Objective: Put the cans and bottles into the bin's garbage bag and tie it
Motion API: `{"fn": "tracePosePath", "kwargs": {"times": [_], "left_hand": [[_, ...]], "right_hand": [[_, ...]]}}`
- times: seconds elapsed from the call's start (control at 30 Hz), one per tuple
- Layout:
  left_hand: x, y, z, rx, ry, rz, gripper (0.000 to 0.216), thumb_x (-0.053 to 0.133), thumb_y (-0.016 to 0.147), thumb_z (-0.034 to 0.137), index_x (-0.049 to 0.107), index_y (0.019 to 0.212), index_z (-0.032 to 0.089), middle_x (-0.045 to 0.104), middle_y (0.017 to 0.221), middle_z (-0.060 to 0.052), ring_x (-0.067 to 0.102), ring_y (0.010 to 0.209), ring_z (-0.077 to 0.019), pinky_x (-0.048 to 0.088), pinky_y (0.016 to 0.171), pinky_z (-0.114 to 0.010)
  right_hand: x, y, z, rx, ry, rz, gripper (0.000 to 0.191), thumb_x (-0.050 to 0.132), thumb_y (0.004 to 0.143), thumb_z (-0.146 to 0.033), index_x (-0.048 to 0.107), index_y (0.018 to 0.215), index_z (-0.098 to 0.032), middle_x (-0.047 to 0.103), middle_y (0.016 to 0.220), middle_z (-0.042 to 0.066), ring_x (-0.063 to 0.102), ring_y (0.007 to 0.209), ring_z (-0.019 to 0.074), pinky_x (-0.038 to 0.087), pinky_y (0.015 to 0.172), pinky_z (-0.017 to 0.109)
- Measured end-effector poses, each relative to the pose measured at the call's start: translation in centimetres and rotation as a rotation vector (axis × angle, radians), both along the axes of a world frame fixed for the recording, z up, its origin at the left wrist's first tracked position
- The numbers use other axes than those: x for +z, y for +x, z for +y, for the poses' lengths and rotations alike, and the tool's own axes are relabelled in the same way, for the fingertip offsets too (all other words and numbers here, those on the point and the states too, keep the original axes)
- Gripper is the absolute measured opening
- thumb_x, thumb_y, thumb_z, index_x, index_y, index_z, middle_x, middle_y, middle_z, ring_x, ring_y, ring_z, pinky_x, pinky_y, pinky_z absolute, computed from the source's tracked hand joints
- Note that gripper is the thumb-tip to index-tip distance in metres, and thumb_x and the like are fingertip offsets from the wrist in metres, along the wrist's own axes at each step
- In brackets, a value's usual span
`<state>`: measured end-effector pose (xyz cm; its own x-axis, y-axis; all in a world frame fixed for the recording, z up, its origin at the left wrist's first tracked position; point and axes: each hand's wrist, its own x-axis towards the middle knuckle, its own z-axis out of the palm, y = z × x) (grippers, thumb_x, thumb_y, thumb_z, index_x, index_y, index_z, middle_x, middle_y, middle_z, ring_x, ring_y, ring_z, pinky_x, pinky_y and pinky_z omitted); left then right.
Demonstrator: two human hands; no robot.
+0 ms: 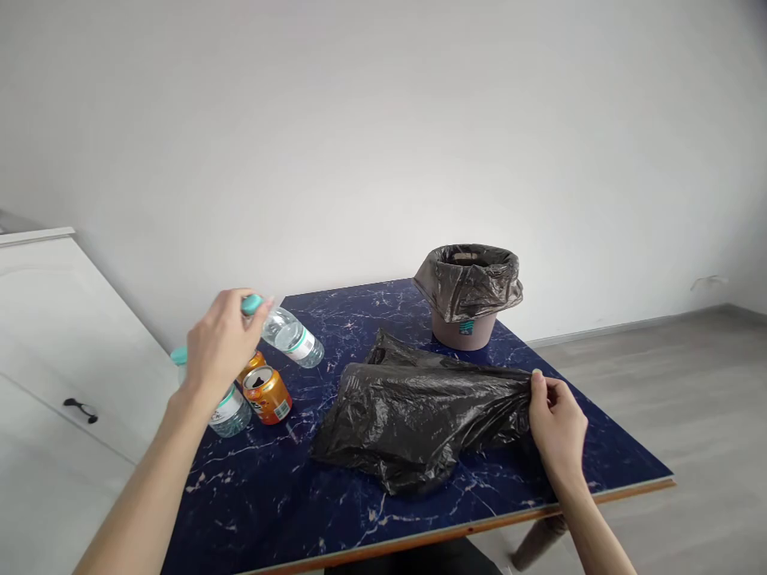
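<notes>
With its fingers around the neck just below the teal cap, my left hand (pixel 221 339) grips a clear plastic water bottle (pixel 295 335), which tilts over the table. Below that hand stand an orange soda can (pixel 268 394), a second can (pixel 250 366) partly hidden behind it, and another water bottle (pixel 231 411) whose upper part my wrist covers. My right hand (pixel 557 419) pinches the right edge of a black garbage bag (pixel 413 415). The bag lies crumpled on the tabletop, stretched toward that hand.
A small trash bin (pixel 464 331) lined with a dark bag stands at the table's back right. The blue marbled table (pixel 288 503) has a wooden front edge. A white cabinet (pixel 53 383) is on the left; a pale wall (pixel 359 144) rises behind.
</notes>
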<state>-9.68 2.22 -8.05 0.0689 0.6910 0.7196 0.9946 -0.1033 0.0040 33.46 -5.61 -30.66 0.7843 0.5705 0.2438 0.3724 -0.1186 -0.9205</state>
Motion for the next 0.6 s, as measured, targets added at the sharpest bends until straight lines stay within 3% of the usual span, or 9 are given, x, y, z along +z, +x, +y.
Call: {"fn": "tracePosePath", "kwargs": {"times": [0.13, 0.27, 0.6], "left_hand": [[-0.6, 0.6, 2.4, 0.11, -0.213, 0.221, 0.044, 0.041, 0.108, 0.055, 0.06, 0.129, 0.021, 0.07, 0.127, -0.012, 0.072, 0.093, -0.0306, 0.048, 0.069, -0.034], [-1.2, 0.1, 3.6, 0.17, -0.329, 0.282, 0.049, 0.034, 0.11, 0.053, 0.057, 0.135, 0.017, 0.068, 0.13, -0.017, 0.073, 0.095, -0.0351, 0.05, 0.07, -0.038], [-1.7, -0.8, 4.7, 0.247, -0.391, 0.244, 0.056, 0.032, 0.108, 0.057, 0.057, 0.137, 0.016, 0.066, 0.13, -0.021, 0.071, 0.106, -0.0416, 0.053, 0.08, -0.045]], "right_hand": [[0.0, 0.0, -0.1, 0.007, -0.009, -0.019, 0.068, 0.041, 0.088, -0.089, 0.062, 0.085, -0.024, 0.069, 0.073, 0.009, 0.063, 0.071, 0.0277, 0.043, 0.069, 0.036], [0.1, 0.0, -0.1, 0.028, -0.036, -0.002, 0.066, 0.043, 0.088, -0.087, 0.063, 0.084, -0.024, 0.069, 0.073, 0.008, 0.062, 0.07, 0.0273, 0.042, 0.067, 0.036], [0.0, 0.1, -0.1, 0.048, -0.05, 0.013, 0.06, 0.047, 0.09, -0.08, 0.066, 0.085, -0.024, 0.07, 0.073, 0.007, 0.061, 0.069, 0.0259, 0.042, 0.067, 0.035]]}}
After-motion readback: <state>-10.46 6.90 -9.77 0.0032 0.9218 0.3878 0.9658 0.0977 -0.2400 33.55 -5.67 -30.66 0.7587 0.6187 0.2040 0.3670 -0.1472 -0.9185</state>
